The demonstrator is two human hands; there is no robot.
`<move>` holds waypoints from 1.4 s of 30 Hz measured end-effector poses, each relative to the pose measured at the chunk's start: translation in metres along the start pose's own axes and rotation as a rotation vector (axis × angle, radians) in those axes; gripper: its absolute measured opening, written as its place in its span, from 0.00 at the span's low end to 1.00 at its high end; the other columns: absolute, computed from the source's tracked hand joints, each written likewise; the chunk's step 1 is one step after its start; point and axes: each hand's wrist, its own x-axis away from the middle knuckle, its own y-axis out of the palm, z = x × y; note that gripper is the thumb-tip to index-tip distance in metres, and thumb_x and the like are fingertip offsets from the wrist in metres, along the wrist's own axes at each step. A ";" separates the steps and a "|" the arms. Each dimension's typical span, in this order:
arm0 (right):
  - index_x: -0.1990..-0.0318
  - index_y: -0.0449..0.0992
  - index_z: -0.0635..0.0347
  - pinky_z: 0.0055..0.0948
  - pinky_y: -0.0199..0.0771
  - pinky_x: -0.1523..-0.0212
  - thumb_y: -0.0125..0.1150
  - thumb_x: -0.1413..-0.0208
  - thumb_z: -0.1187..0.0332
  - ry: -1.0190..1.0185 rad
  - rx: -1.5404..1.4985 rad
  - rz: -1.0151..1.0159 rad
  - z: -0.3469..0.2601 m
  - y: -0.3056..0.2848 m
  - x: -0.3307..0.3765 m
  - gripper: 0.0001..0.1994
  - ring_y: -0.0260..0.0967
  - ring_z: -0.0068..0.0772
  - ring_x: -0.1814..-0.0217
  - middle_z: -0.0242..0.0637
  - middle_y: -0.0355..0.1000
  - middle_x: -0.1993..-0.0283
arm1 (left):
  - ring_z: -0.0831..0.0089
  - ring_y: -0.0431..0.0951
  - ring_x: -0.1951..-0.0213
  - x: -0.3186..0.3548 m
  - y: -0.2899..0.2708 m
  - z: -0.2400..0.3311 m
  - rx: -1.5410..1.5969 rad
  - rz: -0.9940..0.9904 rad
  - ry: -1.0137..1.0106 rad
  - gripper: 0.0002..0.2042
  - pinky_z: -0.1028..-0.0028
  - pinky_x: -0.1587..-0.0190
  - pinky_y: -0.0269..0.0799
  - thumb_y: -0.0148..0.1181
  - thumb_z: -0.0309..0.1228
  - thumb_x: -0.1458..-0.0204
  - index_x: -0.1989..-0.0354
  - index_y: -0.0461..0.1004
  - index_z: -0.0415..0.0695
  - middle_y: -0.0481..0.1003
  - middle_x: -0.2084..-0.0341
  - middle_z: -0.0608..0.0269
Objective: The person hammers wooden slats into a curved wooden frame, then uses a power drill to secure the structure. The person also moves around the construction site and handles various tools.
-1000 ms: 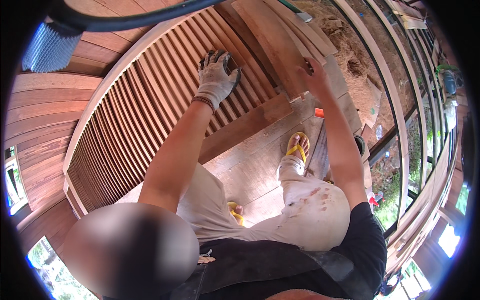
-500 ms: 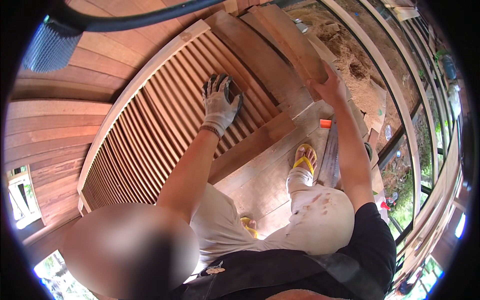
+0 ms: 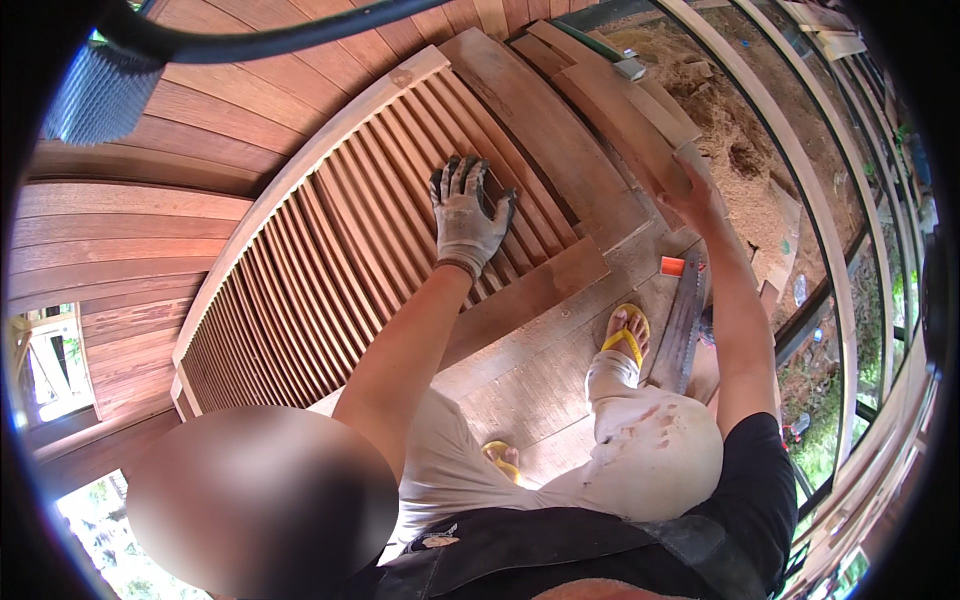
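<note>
My left hand (image 3: 468, 222), in a grey and black work glove, lies on a slatted wooden panel (image 3: 345, 215), fingers stretched out over the slats. A brown patch shows between its thumb and fingers; whether this is a loose piece or part of the panel, I cannot tell. My bare right hand (image 3: 697, 203) is off to the right, fingers apart, at the near end of a long wooden board (image 3: 620, 125). The board lies low beside another wide plank (image 3: 545, 140), which sits between it and the panel. Fingertip contact with the board is unclear.
Near my foot (image 3: 627, 335) in a yellow flip-flop lie a toothed handsaw-like blade (image 3: 685, 325) and a small orange piece (image 3: 671, 266). Sawdust (image 3: 720, 110) covers the ground at right, past which long rails (image 3: 800, 180) curve. Plank cladding (image 3: 120, 240) rises at left.
The board my right hand gripped has gone down onto the boards at the far right, and those fingers have spread. My left hand stays on the panel; the whole view has shifted slightly.
</note>
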 end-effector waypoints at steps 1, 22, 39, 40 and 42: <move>0.29 0.63 0.44 0.43 0.71 0.38 0.77 0.57 0.56 -0.038 0.008 0.023 0.006 0.007 -0.003 0.44 0.71 0.50 0.37 0.48 0.73 0.38 | 0.51 0.58 0.30 0.001 -0.001 0.001 0.011 0.004 -0.004 0.29 0.54 0.25 0.44 0.63 0.42 0.46 0.38 0.69 0.43 0.66 0.36 0.48; 0.59 0.77 0.66 0.52 0.75 0.51 0.52 0.35 0.59 -0.440 -0.112 -0.181 -0.267 0.123 -0.166 0.17 0.76 0.62 0.53 0.60 0.77 0.58 | 0.48 0.67 0.37 -0.125 -0.022 -0.049 0.098 0.032 -0.357 0.26 0.57 0.30 0.59 0.62 0.43 0.43 0.38 0.70 0.45 0.72 0.42 0.47; 0.67 0.80 0.65 0.49 0.80 0.58 0.50 0.37 0.68 -0.497 -0.142 -0.399 -0.279 0.113 -0.163 0.13 0.79 0.57 0.61 0.54 0.79 0.65 | 0.46 0.72 0.41 -0.258 0.027 -0.154 -0.261 -0.021 0.038 0.31 0.55 0.36 0.66 0.60 0.54 0.44 0.35 0.68 0.51 0.74 0.43 0.46; 0.67 0.80 0.65 0.49 0.80 0.58 0.50 0.37 0.68 -0.501 -0.136 -0.409 -0.280 0.113 -0.163 0.13 0.79 0.57 0.61 0.54 0.79 0.65 | 0.46 0.72 0.41 -0.258 0.026 -0.156 -0.294 -0.015 0.049 0.30 0.54 0.37 0.66 0.59 0.53 0.43 0.35 0.68 0.52 0.74 0.44 0.46; 0.66 0.80 0.65 0.50 0.80 0.58 0.50 0.37 0.67 -0.513 -0.124 -0.379 -0.279 0.119 -0.169 0.14 0.79 0.57 0.62 0.54 0.79 0.65 | 0.46 0.73 0.42 -0.258 0.027 -0.157 -0.324 -0.002 0.072 0.29 0.54 0.38 0.67 0.58 0.52 0.42 0.35 0.68 0.52 0.75 0.45 0.46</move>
